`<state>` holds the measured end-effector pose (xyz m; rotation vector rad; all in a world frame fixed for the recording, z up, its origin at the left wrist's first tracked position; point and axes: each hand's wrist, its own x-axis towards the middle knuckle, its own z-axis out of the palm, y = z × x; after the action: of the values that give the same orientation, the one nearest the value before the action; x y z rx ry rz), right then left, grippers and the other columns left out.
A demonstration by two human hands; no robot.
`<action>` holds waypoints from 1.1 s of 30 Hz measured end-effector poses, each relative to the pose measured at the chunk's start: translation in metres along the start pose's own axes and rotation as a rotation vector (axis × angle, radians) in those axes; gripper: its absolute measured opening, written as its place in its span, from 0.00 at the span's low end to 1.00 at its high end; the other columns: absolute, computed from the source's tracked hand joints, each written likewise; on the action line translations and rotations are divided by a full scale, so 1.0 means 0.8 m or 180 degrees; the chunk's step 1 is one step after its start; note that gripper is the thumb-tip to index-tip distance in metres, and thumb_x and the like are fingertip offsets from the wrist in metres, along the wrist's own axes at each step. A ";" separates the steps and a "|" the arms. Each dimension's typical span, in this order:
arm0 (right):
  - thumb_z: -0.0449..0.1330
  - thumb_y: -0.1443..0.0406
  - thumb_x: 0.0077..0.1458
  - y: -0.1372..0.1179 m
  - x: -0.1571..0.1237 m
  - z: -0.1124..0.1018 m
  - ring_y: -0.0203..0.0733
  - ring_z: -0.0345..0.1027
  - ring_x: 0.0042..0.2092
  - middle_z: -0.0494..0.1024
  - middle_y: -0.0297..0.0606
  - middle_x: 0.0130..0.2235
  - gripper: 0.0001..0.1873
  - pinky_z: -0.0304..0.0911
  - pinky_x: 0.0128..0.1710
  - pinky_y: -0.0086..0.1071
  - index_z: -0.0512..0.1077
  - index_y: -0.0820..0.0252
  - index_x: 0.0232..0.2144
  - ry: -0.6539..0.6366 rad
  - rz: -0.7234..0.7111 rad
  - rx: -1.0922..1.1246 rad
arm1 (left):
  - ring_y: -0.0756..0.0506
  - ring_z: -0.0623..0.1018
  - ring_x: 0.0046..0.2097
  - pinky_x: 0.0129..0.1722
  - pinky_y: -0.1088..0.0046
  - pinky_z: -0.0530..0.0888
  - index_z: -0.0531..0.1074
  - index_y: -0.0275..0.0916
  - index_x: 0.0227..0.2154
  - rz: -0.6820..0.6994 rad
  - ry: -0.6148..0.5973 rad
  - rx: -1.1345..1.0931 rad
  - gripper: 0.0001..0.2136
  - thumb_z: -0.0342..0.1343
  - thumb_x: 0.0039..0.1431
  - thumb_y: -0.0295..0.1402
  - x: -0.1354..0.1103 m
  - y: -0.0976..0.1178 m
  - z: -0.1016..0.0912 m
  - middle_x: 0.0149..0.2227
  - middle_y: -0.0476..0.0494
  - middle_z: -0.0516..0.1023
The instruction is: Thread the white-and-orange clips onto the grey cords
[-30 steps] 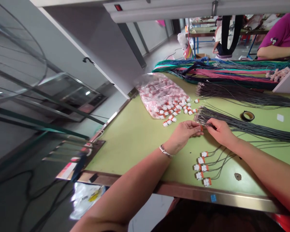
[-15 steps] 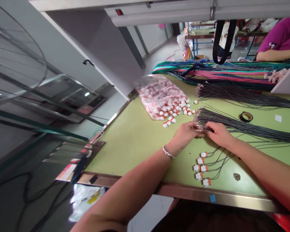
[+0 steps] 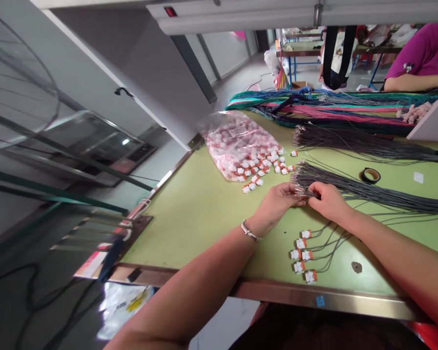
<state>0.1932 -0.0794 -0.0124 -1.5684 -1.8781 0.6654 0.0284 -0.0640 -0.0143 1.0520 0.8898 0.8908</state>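
Over the green table, my left hand (image 3: 280, 200) and my right hand (image 3: 326, 200) meet just in front of a bundle of dark wires (image 3: 365, 187) with bare metal tips. Several wires (image 3: 314, 195) run between them: my right fingers are closed round the wires, and my left fingers pinch near their metal ends. Fingers partly hide the exact grip. Below my hands lie several white-and-orange connectors (image 3: 307, 255), each with a dark wire attached. Up and left of my left hand, loose connectors (image 3: 259, 163) spill from a clear plastic bag (image 3: 233, 133).
A second dark wire bundle (image 3: 350, 143) lies farther back, with coloured wires (image 3: 314, 109) behind it. A black tape roll (image 3: 370, 175) and a small white square (image 3: 418, 178) sit at right. The metal table edge (image 3: 277, 290) runs in front. A person in a purple sleeve (image 3: 419, 56) sits across.
The whole view has shifted slightly, so things appear a little farther left. Both hands stay together at the wire ends with almost no change in their hold.
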 end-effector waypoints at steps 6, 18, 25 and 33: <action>0.56 0.65 0.42 -0.001 0.000 0.000 0.34 0.57 0.24 0.70 0.31 0.21 0.02 0.49 0.25 0.29 0.66 0.58 0.22 -0.0044 0.0069 -0.0124 | 0.53 0.75 0.27 0.32 0.77 0.73 0.73 0.33 0.25 0.0068 0.0047 0.0087 0.08 0.66 0.41 0.28 0.002 0.000 0.006 0.26 0.48 0.78; 0.54 0.66 0.42 0.007 0.005 -0.014 0.31 0.54 0.23 0.65 0.28 0.20 0.04 0.51 0.24 0.27 0.68 0.60 0.21 -0.0364 -0.0184 0.0819 | 0.55 0.69 0.20 0.20 0.80 0.66 0.71 0.35 0.27 0.0084 -0.0041 0.0644 0.09 0.63 0.47 0.34 -0.012 0.014 -0.003 0.19 0.51 0.71; 0.56 0.59 0.49 0.009 0.010 -0.007 0.34 0.60 0.22 0.69 0.31 0.21 0.10 0.55 0.25 0.29 0.70 0.59 0.25 -0.0081 0.0157 0.1103 | 0.52 0.73 0.25 0.25 0.76 0.68 0.76 0.37 0.28 -0.0033 -0.0943 0.1868 0.04 0.62 0.48 0.32 -0.032 0.032 -0.011 0.27 0.45 0.77; 0.59 0.70 0.45 0.007 0.015 0.000 0.37 0.61 0.30 0.71 0.36 0.29 0.05 0.55 0.31 0.30 0.75 0.59 0.28 -0.0199 -0.0230 -0.0514 | 0.48 0.73 0.29 0.32 0.73 0.69 0.78 0.41 0.28 0.0802 -0.1270 0.2517 0.06 0.56 0.54 0.30 -0.033 0.032 -0.016 0.28 0.45 0.77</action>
<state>0.1956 -0.0667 -0.0145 -1.5861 -2.0691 0.5484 0.0026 -0.0774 0.0111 1.9814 0.7840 0.4849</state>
